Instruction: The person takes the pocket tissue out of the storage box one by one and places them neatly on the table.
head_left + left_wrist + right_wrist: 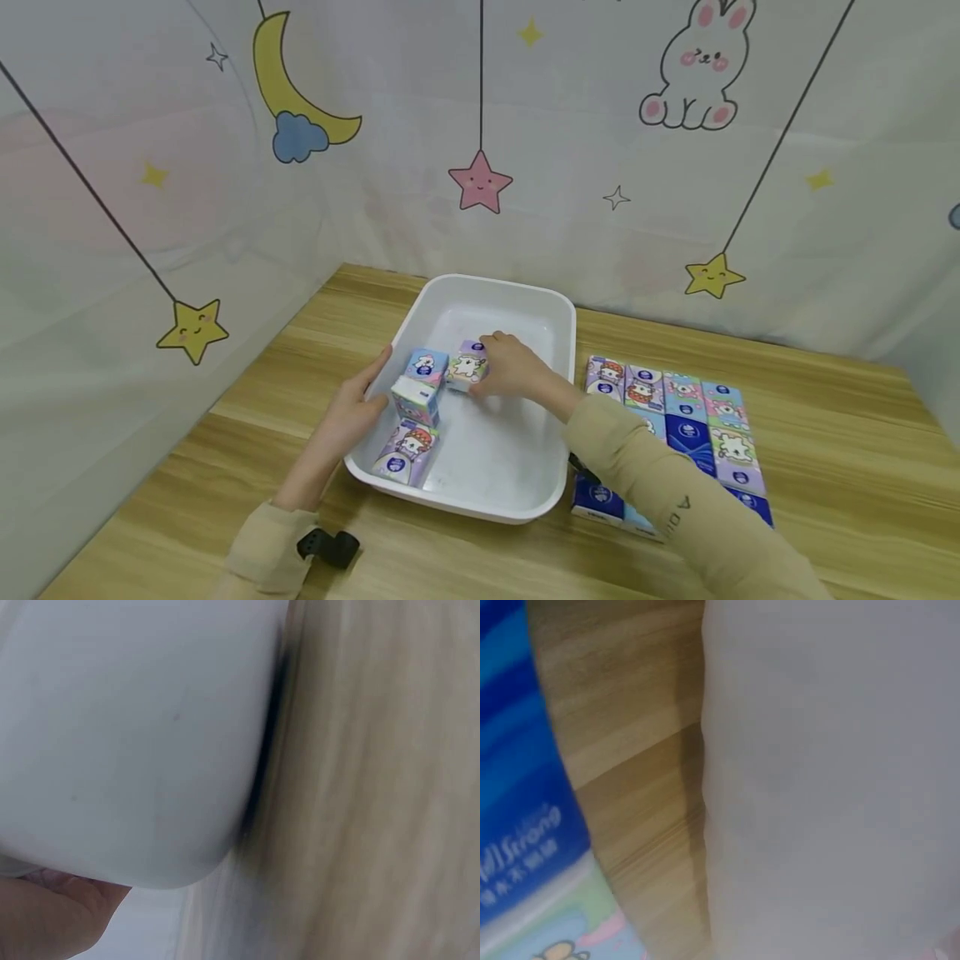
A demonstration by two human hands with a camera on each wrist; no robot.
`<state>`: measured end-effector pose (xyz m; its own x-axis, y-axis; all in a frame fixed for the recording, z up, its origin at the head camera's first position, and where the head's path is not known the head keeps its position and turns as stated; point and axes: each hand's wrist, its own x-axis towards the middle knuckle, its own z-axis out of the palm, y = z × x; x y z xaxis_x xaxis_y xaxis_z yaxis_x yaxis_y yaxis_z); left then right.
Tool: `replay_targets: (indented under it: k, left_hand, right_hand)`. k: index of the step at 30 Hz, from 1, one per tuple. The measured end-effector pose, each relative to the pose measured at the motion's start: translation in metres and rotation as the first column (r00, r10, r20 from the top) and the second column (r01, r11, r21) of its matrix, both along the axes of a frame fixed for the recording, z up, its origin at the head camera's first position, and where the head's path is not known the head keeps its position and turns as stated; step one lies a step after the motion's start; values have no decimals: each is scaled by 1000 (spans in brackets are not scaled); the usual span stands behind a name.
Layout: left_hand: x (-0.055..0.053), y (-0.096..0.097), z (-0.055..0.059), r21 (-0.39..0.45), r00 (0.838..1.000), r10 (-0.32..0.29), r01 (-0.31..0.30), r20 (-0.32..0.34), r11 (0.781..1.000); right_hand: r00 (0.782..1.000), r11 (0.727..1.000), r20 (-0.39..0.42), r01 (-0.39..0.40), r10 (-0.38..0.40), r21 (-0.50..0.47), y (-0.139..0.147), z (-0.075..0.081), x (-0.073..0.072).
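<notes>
A white plastic tub stands on the wooden table, with several small printed tissue packs in its left half. My left hand holds the tub's left rim, thumb over the edge. In the left wrist view that hand shows at the lower left, beside the tub's outer wall. Inside the tub, my right hand pinches a purple and green tissue pack between thumb and fingers. Left of it are a blue pack, a pack standing on edge and a purple pack.
To the tub's right, more tissue packs lie in rows on the table, partly hidden by my right sleeve. A dark blue pack lies close to the tub wall. A printed curtain hangs behind the table.
</notes>
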<state>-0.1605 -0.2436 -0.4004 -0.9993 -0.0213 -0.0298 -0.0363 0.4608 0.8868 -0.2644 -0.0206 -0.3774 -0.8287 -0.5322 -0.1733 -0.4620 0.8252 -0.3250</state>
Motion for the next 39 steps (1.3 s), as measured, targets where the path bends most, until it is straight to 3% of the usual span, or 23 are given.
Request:
replay_targets:
  k: [20, 39]
  left_hand:
    - [0, -1, 0, -36, 1000, 7, -7, 6, 999]
    - [0, 0, 0, -22, 1000, 7, -7, 7, 1000]
  right_hand:
    - [999, 983, -15, 25, -28, -180, 38, 21, 33]
    - [997, 965, -69, 18, -37, -263, 69, 33, 74]
